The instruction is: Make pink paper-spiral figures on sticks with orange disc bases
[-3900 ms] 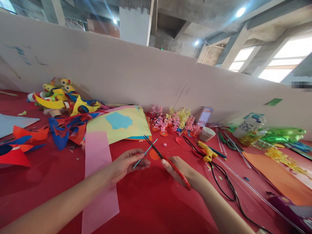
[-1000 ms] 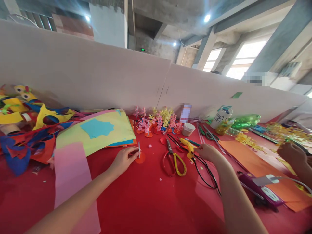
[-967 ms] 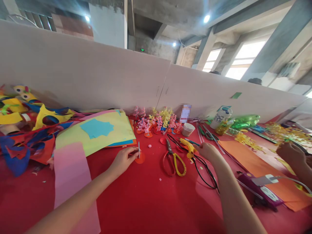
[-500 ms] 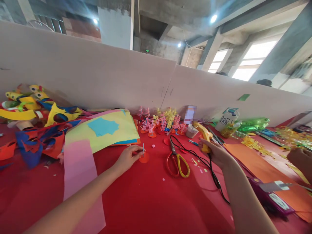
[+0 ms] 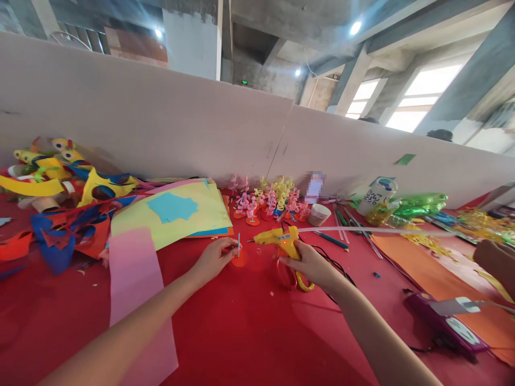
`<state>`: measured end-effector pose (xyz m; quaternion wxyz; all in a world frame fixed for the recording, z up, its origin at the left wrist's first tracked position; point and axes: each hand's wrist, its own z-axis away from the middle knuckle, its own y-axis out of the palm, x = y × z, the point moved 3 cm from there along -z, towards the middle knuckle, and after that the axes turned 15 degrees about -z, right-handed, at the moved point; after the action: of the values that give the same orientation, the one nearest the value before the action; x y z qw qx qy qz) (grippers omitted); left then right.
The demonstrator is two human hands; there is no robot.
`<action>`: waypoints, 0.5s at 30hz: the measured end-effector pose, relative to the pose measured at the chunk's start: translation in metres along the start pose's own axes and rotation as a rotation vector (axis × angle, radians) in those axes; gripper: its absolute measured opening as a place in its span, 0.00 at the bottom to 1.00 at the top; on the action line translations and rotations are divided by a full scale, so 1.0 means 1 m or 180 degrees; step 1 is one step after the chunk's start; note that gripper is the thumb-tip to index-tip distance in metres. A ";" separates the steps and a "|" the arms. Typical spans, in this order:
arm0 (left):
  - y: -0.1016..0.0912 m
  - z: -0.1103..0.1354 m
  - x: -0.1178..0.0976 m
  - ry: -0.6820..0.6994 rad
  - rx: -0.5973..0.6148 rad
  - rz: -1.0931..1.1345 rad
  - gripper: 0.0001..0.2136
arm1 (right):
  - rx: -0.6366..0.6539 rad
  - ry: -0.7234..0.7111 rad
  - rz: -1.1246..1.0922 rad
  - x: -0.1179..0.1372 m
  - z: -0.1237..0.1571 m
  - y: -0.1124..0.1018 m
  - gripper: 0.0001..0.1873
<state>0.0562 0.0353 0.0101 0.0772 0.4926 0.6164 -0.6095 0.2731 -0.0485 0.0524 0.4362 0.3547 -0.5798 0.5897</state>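
On the orange disc, the left hand pinched a thin blue stick upright, its foot seemingly touching the disc. Just right of the disc, the right hand was closed around the yellow glue gun, its nozzle near the stick but apart from it. To do this well, I judged, the stick needed to stay vertical, the nozzle to come low at its foot, and the fingertips to be kept above the hot tip.

Scissors half behind R hand
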 end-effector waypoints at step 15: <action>0.001 -0.002 0.002 0.0175 -0.0243 -0.0182 0.11 | 0.0041 -0.0160 0.0934 0.010 -0.007 0.011 0.15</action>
<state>0.0569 0.0377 0.0085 0.0616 0.4881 0.6549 -0.5737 0.2602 -0.0400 0.0567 0.3283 0.2836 -0.6323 0.6418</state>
